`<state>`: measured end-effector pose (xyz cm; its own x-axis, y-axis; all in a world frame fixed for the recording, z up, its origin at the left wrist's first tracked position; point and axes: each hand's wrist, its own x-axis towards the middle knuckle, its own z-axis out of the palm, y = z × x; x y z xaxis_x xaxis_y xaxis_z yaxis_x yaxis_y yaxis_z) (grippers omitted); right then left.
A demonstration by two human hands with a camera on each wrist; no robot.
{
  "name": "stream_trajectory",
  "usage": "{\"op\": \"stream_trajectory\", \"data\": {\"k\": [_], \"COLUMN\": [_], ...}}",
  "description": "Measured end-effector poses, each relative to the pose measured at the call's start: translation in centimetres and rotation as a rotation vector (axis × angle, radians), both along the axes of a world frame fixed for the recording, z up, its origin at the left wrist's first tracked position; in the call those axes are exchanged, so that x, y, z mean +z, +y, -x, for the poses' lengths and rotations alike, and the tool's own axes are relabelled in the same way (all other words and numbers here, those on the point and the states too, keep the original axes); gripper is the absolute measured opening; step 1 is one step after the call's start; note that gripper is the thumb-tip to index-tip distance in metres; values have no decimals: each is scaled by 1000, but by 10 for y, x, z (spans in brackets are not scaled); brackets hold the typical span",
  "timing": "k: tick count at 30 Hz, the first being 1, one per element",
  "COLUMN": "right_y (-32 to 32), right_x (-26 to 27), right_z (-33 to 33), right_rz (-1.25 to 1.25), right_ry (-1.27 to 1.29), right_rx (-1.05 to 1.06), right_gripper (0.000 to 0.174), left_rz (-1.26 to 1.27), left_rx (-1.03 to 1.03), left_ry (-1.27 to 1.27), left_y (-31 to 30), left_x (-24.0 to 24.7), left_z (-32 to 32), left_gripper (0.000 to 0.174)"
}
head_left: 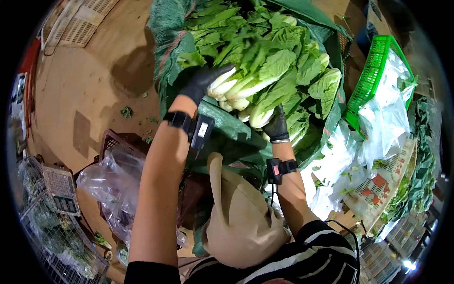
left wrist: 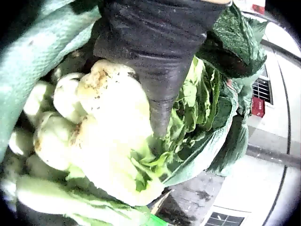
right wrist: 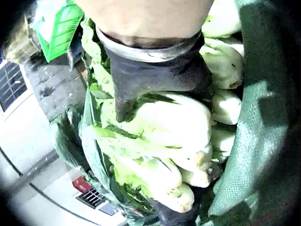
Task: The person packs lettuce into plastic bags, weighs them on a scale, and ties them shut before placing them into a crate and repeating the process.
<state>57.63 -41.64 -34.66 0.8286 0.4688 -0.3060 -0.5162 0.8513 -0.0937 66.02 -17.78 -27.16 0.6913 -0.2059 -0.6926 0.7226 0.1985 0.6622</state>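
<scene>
Heads of Chinese cabbage (head_left: 265, 71) with pale stems and green leaves fill a green woven sack (head_left: 165, 61). My left hand (head_left: 201, 83), in a black glove, holds a bunch of them by the stem ends. In the left wrist view its thumb (left wrist: 160, 94) lies along the bright white stems (left wrist: 110, 113); the other fingers are hidden. My gloved right hand (head_left: 277, 127) grips a cabbage head (head_left: 260, 116) beside that bunch. The right wrist view shows its thumb (right wrist: 124, 106) over that head's stem (right wrist: 174, 120), with the remaining fingers hidden.
A green plastic basket (head_left: 373, 78) with clear bags stands right of the sack. At left, a crate (head_left: 109, 142) holds crumpled plastic (head_left: 113, 184). Wire baskets (head_left: 52, 236) are at lower left. Leaf scraps (head_left: 126, 112) lie on the brown floor (head_left: 75, 85).
</scene>
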Motion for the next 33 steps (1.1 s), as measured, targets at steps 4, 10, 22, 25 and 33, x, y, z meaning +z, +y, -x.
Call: {"op": "stream_trajectory", "data": {"k": [4, 10, 22, 25, 33], "right_y": [2, -6, 62, 139, 217], "right_x": [-27, 16, 319, 339, 187], "right_z": [13, 37, 93, 152, 380], "right_rz": [-166, 582, 292, 285, 366], "right_ry": [-111, -220, -928, -957, -402], "right_rx": [-28, -27, 66, 200, 712], "right_gripper": [45, 42, 33, 33, 33], "left_rz": [-71, -122, -318, -849, -575], "left_rx": [120, -249, 152, 103, 438], "left_ry": [-284, -312, -1010, -1136, -499], "left_y": [-36, -38, 55, 116, 191], "left_x": [23, 77, 333, 369, 281], "left_z": [31, 53, 264, 362, 543], "left_gripper": [55, 50, 39, 27, 56]}}
